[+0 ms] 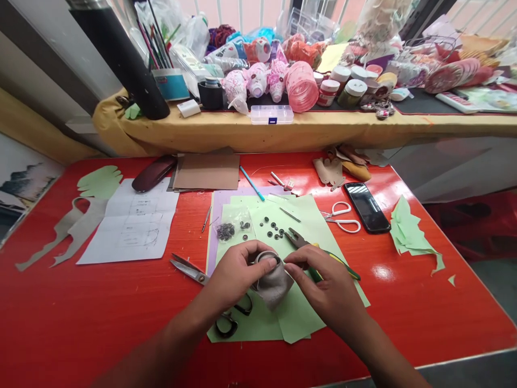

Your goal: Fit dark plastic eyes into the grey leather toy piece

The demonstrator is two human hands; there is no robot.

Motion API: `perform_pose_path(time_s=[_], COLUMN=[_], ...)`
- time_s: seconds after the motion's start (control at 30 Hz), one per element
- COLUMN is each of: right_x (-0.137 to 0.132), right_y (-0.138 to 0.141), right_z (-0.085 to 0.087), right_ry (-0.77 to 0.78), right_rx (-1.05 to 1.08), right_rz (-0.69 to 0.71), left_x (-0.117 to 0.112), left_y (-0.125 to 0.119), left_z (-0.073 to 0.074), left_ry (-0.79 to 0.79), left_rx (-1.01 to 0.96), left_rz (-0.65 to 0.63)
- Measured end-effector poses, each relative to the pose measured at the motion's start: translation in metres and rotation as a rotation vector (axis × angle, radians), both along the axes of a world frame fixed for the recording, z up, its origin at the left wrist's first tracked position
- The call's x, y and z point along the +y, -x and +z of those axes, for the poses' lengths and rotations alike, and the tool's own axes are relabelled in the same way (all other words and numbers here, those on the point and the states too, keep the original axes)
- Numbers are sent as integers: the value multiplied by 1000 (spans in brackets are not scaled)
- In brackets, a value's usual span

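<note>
While the left hand (239, 270) grips a grey fabric piece (273, 288) toward the near edge of the worktop (121, 318), the right hand (325, 274) is curled beside it, its hold unclear.

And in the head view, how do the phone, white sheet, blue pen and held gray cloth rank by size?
1. White sheet
2. Held gray cloth and phone: too alike to rank, cloth partly hidden
3. Blue pen

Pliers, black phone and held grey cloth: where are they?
Pliers (298, 237), head view: on the metal head.
Black phone (367, 208), head view: middle of its screen.
Held grey cloth (274, 285), head view: on its hanging front.
</note>
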State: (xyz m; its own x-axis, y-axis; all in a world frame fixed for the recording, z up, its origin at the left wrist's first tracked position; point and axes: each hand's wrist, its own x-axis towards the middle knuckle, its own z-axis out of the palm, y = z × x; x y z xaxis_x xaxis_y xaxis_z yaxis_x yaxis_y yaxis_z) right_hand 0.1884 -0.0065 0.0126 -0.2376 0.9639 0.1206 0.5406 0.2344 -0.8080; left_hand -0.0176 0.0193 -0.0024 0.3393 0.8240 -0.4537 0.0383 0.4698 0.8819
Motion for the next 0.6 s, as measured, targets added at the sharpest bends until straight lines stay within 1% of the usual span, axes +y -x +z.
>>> perform_pose_path(time_s=[0.13, 0.3, 0.47, 0.6], right_x=[0, -1, 0, 2], right_y=[5, 6, 8, 9], right_z=[-6, -8, -9, -6], right_ry=[-14, 20, 42, 84], right_rx=[-5, -31, -43, -7], right_rz=[-1, -16, -31, -30], left_x=[-3, -4, -4, -5], left_y=[0, -2, 1, 6], left_z=[2, 3, 2, 4], left_ry=[-17, -43, -18, 18], left_rx=[19, 38, -9, -55], left_rz=[-10, -19, -37, -60])
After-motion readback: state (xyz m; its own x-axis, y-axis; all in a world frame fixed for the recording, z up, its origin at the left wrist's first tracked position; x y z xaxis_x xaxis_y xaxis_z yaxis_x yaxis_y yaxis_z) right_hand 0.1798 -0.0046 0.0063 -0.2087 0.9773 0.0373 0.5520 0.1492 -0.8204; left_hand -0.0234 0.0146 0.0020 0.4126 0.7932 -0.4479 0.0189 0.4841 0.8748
